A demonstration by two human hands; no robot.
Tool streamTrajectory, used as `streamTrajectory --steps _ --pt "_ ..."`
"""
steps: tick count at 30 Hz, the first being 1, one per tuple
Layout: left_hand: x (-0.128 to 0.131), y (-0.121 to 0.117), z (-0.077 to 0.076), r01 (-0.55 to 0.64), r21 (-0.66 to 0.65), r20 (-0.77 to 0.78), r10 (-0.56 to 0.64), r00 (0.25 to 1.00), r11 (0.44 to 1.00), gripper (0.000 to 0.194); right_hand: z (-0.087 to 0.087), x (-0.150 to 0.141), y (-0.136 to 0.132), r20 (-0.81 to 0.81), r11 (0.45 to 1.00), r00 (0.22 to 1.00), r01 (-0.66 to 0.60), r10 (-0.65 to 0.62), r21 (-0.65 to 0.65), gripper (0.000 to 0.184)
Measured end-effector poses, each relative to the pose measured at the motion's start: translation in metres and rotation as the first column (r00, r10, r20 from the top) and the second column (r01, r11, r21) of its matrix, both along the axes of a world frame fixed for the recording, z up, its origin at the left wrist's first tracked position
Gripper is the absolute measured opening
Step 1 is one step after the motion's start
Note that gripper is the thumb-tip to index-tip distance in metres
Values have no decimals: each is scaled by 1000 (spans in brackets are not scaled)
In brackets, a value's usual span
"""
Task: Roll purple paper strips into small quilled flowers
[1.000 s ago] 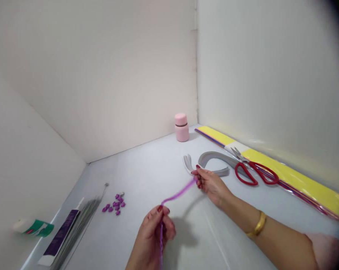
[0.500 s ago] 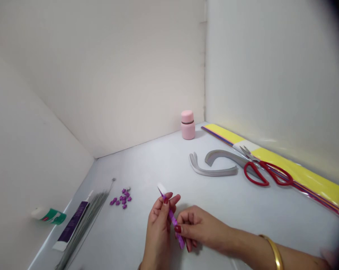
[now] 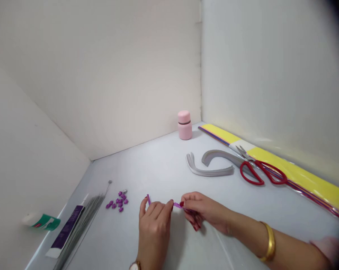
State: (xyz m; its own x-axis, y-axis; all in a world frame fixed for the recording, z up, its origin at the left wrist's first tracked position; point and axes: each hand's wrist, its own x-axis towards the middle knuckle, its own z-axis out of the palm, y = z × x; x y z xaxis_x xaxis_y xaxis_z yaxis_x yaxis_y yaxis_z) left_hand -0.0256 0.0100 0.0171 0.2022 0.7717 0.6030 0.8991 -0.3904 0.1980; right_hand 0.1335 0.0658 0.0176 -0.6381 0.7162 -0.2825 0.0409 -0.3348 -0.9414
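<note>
A narrow purple paper strip [image 3: 177, 205] runs between my hands, and most of it is hidden by my fingers. My left hand [image 3: 154, 228], with a watch at the wrist, pinches the strip, and a short end [image 3: 148, 199] sticks up past the fingertips. My right hand [image 3: 201, 210], with a gold bangle [image 3: 269, 241] on the forearm, holds the other side with its fingertips. Both hands are above the pale table [image 3: 158, 168], near its front.
Behind my hands lie curved grey paper strips [image 3: 210, 168] and red-handled scissors [image 3: 259, 172] on a yellow paper packet [image 3: 270, 161]. A pink jar [image 3: 185, 125] stands in the corner. Small purple flowers [image 3: 117, 201], a wire bundle [image 3: 85, 225], a purple tube [image 3: 66, 232] and a green-labelled bottle [image 3: 41, 222] lie left.
My hands have come together, with the right hand now beside the left. The long, loose purple strip has become a short, mostly hidden piece between my fingers.
</note>
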Motion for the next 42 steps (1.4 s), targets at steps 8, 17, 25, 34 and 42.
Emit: streamTrajectory --steps 8,17,25,34,42 --pt "4 -5 1 -46 -27 -115 43 992 999 22 11 12 -6 56 29 926 -48 -373 998 29" --pt "4 -3 -6 -67 -66 -163 55 985 996 26 0 10 5 290 -65 786 -385 -546 921 25" --pt "-2 -4 -4 -210 -290 -180 162 970 934 23 -3 27 28 176 127 731 -122 -659 984 27" --pt "-8 -5 9 -323 -444 -124 300 946 836 23 -8 27 33 151 332 760 90 -632 939 23" --pt "-25 4 7 -70 -532 253 238 938 844 34 -6 22 26 108 450 824 189 -557 873 24"
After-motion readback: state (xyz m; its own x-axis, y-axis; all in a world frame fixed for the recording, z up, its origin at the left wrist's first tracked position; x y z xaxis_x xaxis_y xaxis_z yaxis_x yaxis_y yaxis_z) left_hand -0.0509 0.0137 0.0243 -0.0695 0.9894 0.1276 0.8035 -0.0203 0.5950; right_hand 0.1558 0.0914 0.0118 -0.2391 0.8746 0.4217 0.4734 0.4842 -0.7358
